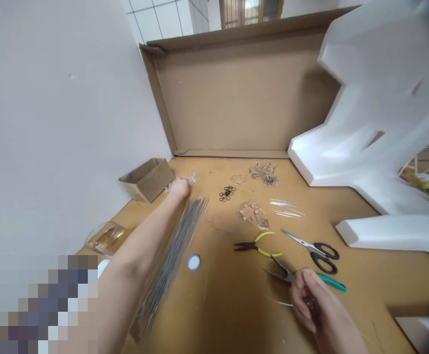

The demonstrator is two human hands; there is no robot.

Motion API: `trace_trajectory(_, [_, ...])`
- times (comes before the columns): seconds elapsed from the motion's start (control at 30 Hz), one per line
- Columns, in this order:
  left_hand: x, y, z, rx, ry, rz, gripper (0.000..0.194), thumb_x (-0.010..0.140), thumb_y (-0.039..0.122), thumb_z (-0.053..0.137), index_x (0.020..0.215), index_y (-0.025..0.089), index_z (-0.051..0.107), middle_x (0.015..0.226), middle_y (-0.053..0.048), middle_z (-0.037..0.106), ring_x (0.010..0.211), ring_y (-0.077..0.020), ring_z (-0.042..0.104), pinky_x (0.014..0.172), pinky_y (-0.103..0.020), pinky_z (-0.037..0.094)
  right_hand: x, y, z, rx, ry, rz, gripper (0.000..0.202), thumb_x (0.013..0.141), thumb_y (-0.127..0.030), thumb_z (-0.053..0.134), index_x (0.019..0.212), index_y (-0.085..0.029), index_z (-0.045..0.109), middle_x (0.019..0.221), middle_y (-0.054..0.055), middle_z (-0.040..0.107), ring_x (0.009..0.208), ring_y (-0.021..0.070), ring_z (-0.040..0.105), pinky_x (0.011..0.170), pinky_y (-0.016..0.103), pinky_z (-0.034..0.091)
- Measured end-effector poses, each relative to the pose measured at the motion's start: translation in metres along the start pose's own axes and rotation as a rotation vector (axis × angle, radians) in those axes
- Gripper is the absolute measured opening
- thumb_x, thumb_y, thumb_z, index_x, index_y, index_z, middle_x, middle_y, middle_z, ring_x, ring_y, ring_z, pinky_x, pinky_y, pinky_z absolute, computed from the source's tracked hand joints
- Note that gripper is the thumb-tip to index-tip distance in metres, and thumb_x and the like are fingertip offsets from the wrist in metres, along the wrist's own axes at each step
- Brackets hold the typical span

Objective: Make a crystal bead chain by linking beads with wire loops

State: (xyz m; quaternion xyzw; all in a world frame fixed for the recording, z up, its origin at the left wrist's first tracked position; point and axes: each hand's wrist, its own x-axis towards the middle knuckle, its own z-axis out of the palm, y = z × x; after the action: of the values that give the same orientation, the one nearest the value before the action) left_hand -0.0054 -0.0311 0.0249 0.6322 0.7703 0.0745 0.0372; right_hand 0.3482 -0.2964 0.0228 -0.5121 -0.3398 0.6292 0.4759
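My left hand (180, 188) reaches to the back left, down at a pile of small clear pieces (190, 178) beside a brown open box; its fingers are hidden. Under my left forearm lies a long bundle of thin grey wires (175, 255). My right hand (319, 307) is at the front right with its fingers curled around something small and glassy that I cannot make out. Just behind that hand are green-handled pliers (334, 282), their jaws apart, partly covered by the fingers. Yellow-handled pliers (253, 245) and black-handled scissors (308, 248) lie close by.
A brown box (148, 179) and clear container (105, 238) stand left by the wall. Mid-table are black rings (227, 193), a clear beaded ring (251, 212), a round white disc (193, 262) and thin clear strips (286, 209). White foam (369, 233) borders the right, cardboard (243, 98) the back.
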Motion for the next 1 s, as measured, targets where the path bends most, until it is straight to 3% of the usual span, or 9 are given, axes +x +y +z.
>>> trace_trajectory(0.13, [0.007, -0.006, 0.016, 0.01, 0.013, -0.051, 0.021, 0.076, 0.013, 0.05, 0.091, 0.004, 0.062, 0.102, -0.025, 0.062, 0.1, -0.0291, 0.057, 0.085, -0.036, 0.041, 0.002, 0.005, -0.002, 0.018, -0.017, -0.003, 0.04, 0.084, -0.056, 0.043, 0.066, -0.021, 0.043, 0.044, -0.006, 0.035, 0.039, 0.0075, 0.023, 0.043, 0.024, 0.018])
trace_trajectory(0.27, [0.006, -0.004, 0.017, -0.067, 0.015, -0.083, 0.015, 0.073, 0.011, 0.053, 0.083, 0.007, 0.063, 0.098, -0.023, 0.063, 0.101, -0.0298, 0.057, 0.086, -0.037, 0.04, 0.002, 0.005, -0.003, 0.01, -0.011, -0.026, 0.04, 0.087, -0.054, 0.04, 0.067, -0.02, 0.044, 0.044, -0.006, 0.037, 0.039, 0.0073, 0.025, 0.043, 0.024, 0.02])
trace_trajectory(0.43, [-0.012, 0.009, -0.004, -0.276, 0.056, -0.061, 0.004, 0.07, 0.013, 0.058, 0.07, 0.01, 0.061, 0.089, -0.019, 0.065, 0.103, -0.03, 0.056, 0.088, -0.038, 0.04, 0.001, 0.001, -0.002, -0.011, -0.067, -0.065, 0.038, 0.088, -0.053, 0.039, 0.07, -0.02, 0.043, 0.046, -0.007, 0.038, 0.039, 0.007, 0.025, 0.042, 0.023, 0.018])
trace_trajectory(0.57, [-0.048, 0.044, -0.025, -0.557, 0.025, 0.056, 0.016, 0.076, 0.017, 0.056, 0.09, 0.01, 0.063, 0.094, -0.014, 0.067, 0.096, -0.0228, 0.06, 0.086, -0.034, 0.045, -0.002, 0.001, -0.001, -0.075, -0.084, -0.144, 0.037, 0.087, -0.053, 0.04, 0.071, -0.02, 0.042, 0.046, -0.008, 0.037, 0.04, 0.0069, 0.026, 0.041, 0.022, 0.018])
trace_trajectory(0.67, [-0.1, 0.081, -0.034, -0.826, -0.112, 0.208, 0.028, 0.077, 0.028, 0.06, 0.101, 0.013, 0.061, 0.092, -0.007, 0.068, 0.083, -0.0149, 0.064, 0.079, -0.027, 0.049, -0.007, 0.002, 0.001, -0.14, -0.06, -0.243, 0.036, 0.087, -0.052, 0.041, 0.071, -0.02, 0.042, 0.047, -0.008, 0.037, 0.041, 0.0065, 0.028, 0.041, 0.021, 0.02])
trace_trajectory(0.73, [-0.139, 0.104, -0.035, -1.279, -0.426, 0.315, 0.03, 0.068, 0.026, 0.07, 0.094, 0.012, 0.063, 0.087, -0.006, 0.068, 0.08, -0.0141, 0.064, 0.079, -0.028, 0.05, -0.012, 0.001, 0.003, -0.168, -0.061, -0.293, 0.035, 0.088, -0.051, 0.039, 0.072, -0.02, 0.043, 0.048, -0.008, 0.037, 0.043, 0.0065, 0.029, 0.042, 0.021, 0.023])
trace_trajectory(0.83, [-0.188, 0.132, -0.034, -1.506, -0.736, 0.349, 0.028, 0.061, 0.023, 0.077, 0.084, 0.012, 0.064, 0.08, -0.004, 0.068, 0.07, -0.0108, 0.063, 0.071, -0.025, 0.05, -0.016, 0.0, 0.005, -0.172, -0.082, -0.34, 0.034, 0.089, -0.05, 0.037, 0.073, -0.02, 0.042, 0.049, -0.008, 0.036, 0.043, 0.0068, 0.029, 0.042, 0.021, 0.023])
trace_trajectory(1.0, [-0.221, 0.156, -0.03, -1.539, -0.852, 0.39, 0.025, 0.062, 0.02, 0.077, 0.081, 0.011, 0.064, 0.076, -0.003, 0.067, 0.068, -0.0098, 0.063, 0.07, -0.023, 0.049, -0.018, -0.003, 0.002, -0.172, -0.075, -0.414, 0.032, 0.09, -0.048, 0.037, 0.074, -0.02, 0.042, 0.049, -0.008, 0.038, 0.043, 0.007, 0.03, 0.043, 0.022, 0.023])
